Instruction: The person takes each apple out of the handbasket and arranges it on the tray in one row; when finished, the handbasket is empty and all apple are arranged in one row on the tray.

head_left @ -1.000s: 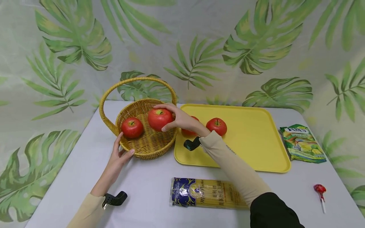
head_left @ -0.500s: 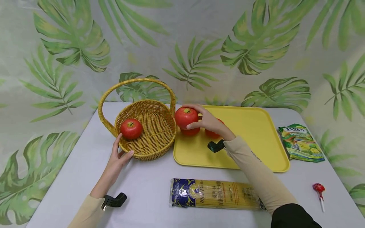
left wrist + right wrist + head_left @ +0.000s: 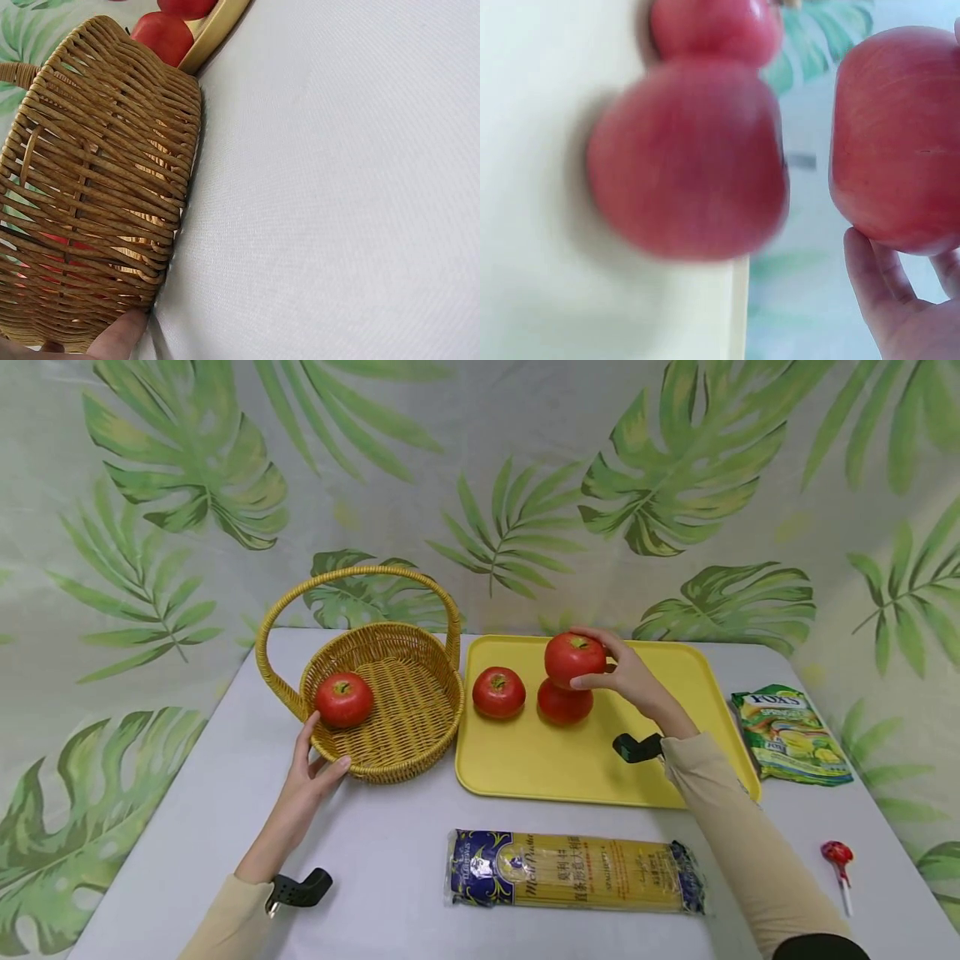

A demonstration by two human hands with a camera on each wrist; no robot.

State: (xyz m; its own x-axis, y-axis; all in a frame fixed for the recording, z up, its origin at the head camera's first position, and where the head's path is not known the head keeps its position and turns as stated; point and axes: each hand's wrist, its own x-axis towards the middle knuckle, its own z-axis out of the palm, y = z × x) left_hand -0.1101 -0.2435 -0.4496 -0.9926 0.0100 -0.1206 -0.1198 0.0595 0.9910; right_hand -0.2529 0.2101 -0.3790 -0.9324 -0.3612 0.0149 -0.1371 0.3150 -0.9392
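Observation:
My right hand (image 3: 633, 677) grips a red apple (image 3: 574, 658) by its side, thumb in front and fingers behind. In the head view that apple overlaps a second apple (image 3: 564, 702) on the yellow tray (image 3: 525, 777); the right wrist view shows a gap between the held apple (image 3: 900, 142) and the nearest one (image 3: 690, 161). A third apple (image 3: 498, 692) sits to the left on the tray. My left hand (image 3: 303, 785) rests with spread thumb and fingers against the near-left side of the wicker basket (image 3: 401, 768). Inside the basket lies another apple (image 3: 344, 699).
A pack of spaghetti (image 3: 577, 872) lies in front of the tray. To the tray's right are a green candy bag (image 3: 791, 735) and a red lollipop (image 3: 838, 856). The basket's tall handle (image 3: 360, 572) arches above it. A leaf-patterned cloth (image 3: 510, 527) hangs behind the table.
My right hand has carried its apple out from over the basket, rightward across the tray to above another apple. The left hand has stayed at the basket.

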